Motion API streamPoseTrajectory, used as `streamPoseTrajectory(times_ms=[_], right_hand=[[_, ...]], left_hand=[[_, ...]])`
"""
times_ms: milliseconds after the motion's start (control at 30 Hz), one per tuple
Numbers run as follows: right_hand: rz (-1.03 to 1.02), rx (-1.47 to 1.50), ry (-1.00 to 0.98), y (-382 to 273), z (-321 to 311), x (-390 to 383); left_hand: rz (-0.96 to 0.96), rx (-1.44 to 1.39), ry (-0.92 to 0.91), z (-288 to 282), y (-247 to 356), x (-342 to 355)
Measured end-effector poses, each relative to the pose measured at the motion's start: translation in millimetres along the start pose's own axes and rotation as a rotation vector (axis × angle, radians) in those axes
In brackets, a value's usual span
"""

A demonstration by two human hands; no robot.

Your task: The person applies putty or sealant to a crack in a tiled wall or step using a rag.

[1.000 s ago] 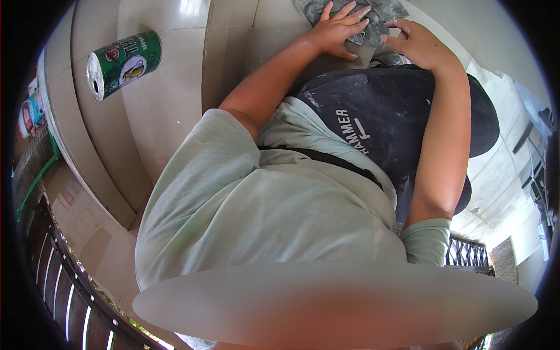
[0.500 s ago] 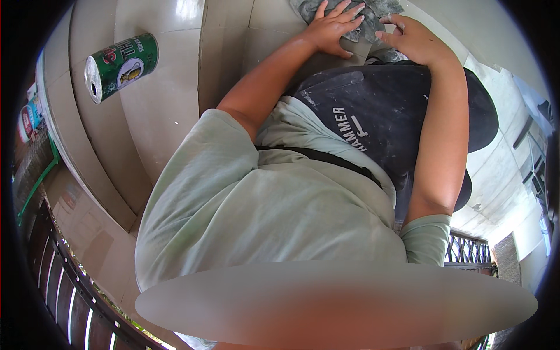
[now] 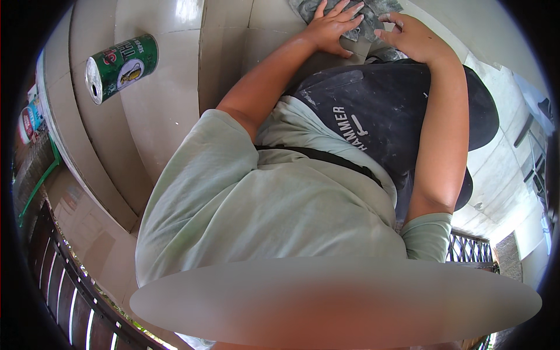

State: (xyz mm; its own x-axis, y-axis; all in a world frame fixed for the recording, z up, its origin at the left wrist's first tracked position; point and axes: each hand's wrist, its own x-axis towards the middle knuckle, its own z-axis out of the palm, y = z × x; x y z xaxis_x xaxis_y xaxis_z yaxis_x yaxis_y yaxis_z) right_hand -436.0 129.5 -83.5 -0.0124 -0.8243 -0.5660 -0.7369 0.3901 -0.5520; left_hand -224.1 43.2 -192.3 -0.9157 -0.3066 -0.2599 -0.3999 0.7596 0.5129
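Observation:
At the top of the head view, my left hand (image 3: 333, 30) lies with fingers spread over a crumpled grey cloth (image 3: 370, 24), its palm near the beige tiles. Just right of it, my right hand (image 3: 417, 39) hovers or rests at the cloth's edge. Its thumb and forefinger are bent and apart, with nothing visible between them; the other fingers are partly hidden. Pale dust coats several fingertips. Below the hands, dark trousers (image 3: 379, 99) with light smears cover my bent legs.
A green can (image 3: 123, 67) lies on its side on the tiled ledge (image 3: 160, 111) at left. Tiled steps curve down beside it. A dark slatted railing (image 3: 64, 280) stands at lower left, near a green hose-like strip (image 3: 39, 186). White wall or floor panels (image 3: 496, 169) lie at right.

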Motion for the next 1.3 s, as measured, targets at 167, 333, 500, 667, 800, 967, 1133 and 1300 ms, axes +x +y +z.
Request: streamPoseTrajectory(times_ms=[167, 333, 500, 667, 800, 967, 1133, 1300], right_hand=[[-0.023, -0.015, -0.003, 6, 1, 4], [-0.017, -0.015, -0.023, 4, 1, 5], [-0.01, -0.011, 0.003, 5, 2, 4], [-0.035, -0.031, 0.013, 7, 4, 8], [-0.014, -0.012, 0.001, 8, 3, 5], [-0.016, -0.003, -0.031, 3, 1, 8], [0.014, -0.002, 0.01, 10, 5, 2], [0.052, -0.047, -0.115, -6, -7, 7]], left_hand=[[-0.031, -0.004, -0.029, 1, 0, 3], [-0.039, -0.014, -0.03, 0, 2, 2], [-0.016, 0.006, 0.007, 3, 2, 2], [-0.032, 0.033, -0.012, 9, -4, 2], [-0.065, -0.001, -0.109, -2, 3, 5], [0.019, -0.087, 0.104, 27, -27, 2], [0.183, -0.501, 0.451, 7, -26, 6], [-0.021, -0.441, 0.511, 6, -42, 1]])
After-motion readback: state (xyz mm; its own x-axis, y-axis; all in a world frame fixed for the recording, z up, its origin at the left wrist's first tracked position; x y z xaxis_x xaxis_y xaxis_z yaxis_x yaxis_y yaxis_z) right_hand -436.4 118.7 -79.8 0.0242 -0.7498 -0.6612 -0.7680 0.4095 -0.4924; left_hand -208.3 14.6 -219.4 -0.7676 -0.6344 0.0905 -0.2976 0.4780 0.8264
